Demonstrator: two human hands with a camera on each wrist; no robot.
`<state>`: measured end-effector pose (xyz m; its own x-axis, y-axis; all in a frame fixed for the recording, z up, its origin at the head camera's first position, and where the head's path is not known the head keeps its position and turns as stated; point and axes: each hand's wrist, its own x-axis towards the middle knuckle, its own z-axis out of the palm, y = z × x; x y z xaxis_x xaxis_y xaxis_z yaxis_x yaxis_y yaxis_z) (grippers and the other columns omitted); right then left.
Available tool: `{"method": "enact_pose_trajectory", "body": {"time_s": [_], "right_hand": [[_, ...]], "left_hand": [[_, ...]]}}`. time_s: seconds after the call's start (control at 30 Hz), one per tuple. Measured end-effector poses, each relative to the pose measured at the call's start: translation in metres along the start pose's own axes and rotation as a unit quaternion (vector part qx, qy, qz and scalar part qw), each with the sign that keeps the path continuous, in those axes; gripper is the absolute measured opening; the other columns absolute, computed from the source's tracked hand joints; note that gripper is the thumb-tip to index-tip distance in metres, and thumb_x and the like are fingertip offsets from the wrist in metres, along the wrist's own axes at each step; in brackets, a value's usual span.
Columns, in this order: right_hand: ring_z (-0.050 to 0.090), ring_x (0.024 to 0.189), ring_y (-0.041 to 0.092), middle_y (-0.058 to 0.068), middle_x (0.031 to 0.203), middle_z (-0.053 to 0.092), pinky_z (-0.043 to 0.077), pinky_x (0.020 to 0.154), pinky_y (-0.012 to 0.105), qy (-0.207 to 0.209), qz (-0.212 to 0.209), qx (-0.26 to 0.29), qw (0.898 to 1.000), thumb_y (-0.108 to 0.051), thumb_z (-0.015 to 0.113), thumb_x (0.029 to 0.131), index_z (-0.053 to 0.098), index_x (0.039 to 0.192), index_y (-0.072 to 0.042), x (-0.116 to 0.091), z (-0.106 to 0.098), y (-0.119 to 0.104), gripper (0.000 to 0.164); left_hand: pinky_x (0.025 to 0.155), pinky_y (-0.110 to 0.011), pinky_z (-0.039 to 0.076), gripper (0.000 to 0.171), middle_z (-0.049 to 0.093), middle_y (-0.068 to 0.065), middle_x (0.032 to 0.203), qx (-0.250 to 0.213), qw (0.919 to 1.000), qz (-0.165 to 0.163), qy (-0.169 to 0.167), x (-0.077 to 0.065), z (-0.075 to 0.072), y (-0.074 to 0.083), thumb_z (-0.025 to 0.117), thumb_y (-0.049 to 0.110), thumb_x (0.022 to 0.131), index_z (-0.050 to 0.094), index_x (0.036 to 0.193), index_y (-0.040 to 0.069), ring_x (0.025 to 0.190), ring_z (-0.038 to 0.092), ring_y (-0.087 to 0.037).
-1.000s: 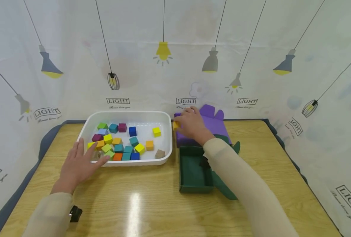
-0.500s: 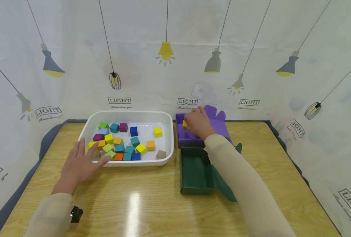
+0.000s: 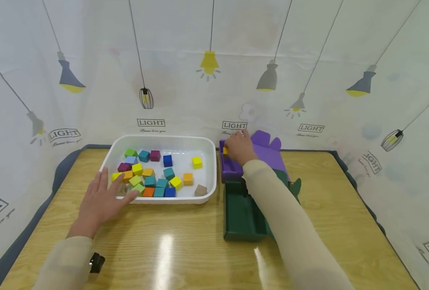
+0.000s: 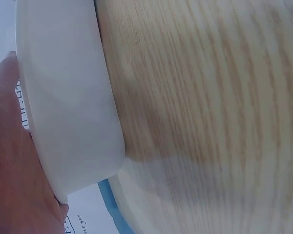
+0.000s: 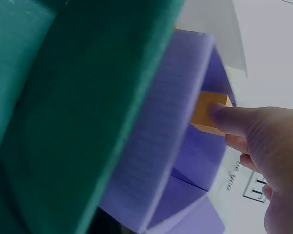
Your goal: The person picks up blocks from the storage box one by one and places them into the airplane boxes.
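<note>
An orange cube (image 5: pixel 210 112) is pinched between the thumb and fingers of my right hand (image 3: pixel 240 147). In the right wrist view the cube sits inside the walls of the open purple box (image 3: pixel 232 175); whether it touches the bottom I cannot tell. My left hand (image 3: pixel 100 200) rests with fingers spread on the near left corner of the white tray (image 3: pixel 160 199), its fingertips over the rim. Many coloured cubes lie in the tray, among them a yellow cube (image 3: pixel 197 162), an orange cube (image 3: pixel 188 179) and a brownish block (image 3: pixel 201 190).
An open dark green box (image 3: pixel 245 236) stands just in front of the purple one, partly under my right forearm. The purple lid (image 3: pixel 269 157) lies folded back to the right. A printed curtain (image 3: pixel 185 92) hangs behind the wooden table (image 3: pixel 142 241).
My right hand has carried the orange cube rightward from the purple box's left edge and lowered it inside. The left hand stays on the tray. The head view has shifted slightly.
</note>
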<state>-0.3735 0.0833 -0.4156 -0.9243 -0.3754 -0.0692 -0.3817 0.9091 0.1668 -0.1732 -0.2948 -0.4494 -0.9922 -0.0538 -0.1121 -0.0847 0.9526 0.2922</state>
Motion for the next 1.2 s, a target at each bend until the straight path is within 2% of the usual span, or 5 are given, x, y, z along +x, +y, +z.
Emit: {"method": "enact_pose_trajectory", "body": {"time_s": [0.2, 0.43, 0.7, 0.9, 1.2], "right_hand": [[0.055, 0.121, 0.028, 0.002, 0.109, 0.072, 0.025, 0.117, 0.052, 0.002, 0.004, -0.006, 1.000, -0.028, 0.064, 0.091, 0.073, 0.093, -0.019, 0.005, 0.012, -0.005, 0.013], [0.057, 0.114, 0.030, 0.004, 0.110, 0.073, 0.029, 0.113, 0.053, -0.020, 0.020, 0.000, 1.000, -0.027, 0.062, 0.091, 0.072, 0.096, -0.019, 0.007, 0.021, -0.007, 0.014], [0.060, 0.111, 0.029, 0.006, 0.114, 0.072, 0.029, 0.113, 0.053, -0.004, 0.033, 0.018, 0.999, -0.021, 0.062, 0.089, 0.070, 0.094, -0.017, 0.014, 0.029, -0.007, 0.010], [0.062, 0.108, 0.030, 0.007, 0.110, 0.073, 0.031, 0.112, 0.054, 0.015, 0.036, 0.029, 0.999, -0.016, 0.061, 0.088, 0.068, 0.088, -0.015, 0.015, 0.029, -0.007, 0.007], [0.063, 0.106, 0.029, 0.006, 0.107, 0.073, 0.034, 0.109, 0.053, 0.019, 0.044, 0.036, 0.998, -0.014, 0.058, 0.089, 0.068, 0.086, -0.015, 0.012, 0.025, -0.007, 0.010]], "left_hand": [[0.114, -0.072, 0.002, 0.099, -0.013, -0.028, 0.160, 0.001, 1.0000, -0.002, 0.006, 0.002, 0.003, -0.003, 0.033, 0.082, 0.084, 0.026, 0.154, 0.013, 0.145, -0.004, -0.054], [0.114, -0.072, 0.003, 0.098, -0.013, -0.027, 0.160, 0.002, 1.0000, -0.004, 0.009, 0.002, 0.004, -0.001, 0.033, 0.082, 0.084, 0.027, 0.154, 0.013, 0.146, -0.004, -0.053], [0.114, -0.072, 0.005, 0.097, -0.010, -0.028, 0.160, 0.010, 0.9998, -0.004, 0.017, 0.002, 0.003, -0.002, 0.034, 0.081, 0.085, 0.027, 0.154, 0.013, 0.146, -0.002, -0.053], [0.114, -0.072, 0.004, 0.097, -0.010, -0.028, 0.160, 0.003, 0.9999, -0.008, 0.012, 0.001, 0.002, 0.000, 0.034, 0.081, 0.085, 0.028, 0.154, 0.012, 0.145, -0.002, -0.054], [0.115, -0.072, 0.003, 0.098, -0.012, -0.027, 0.160, 0.001, 0.9999, -0.008, 0.013, 0.002, 0.003, -0.001, 0.033, 0.081, 0.085, 0.027, 0.154, 0.013, 0.146, -0.004, -0.053]]}}
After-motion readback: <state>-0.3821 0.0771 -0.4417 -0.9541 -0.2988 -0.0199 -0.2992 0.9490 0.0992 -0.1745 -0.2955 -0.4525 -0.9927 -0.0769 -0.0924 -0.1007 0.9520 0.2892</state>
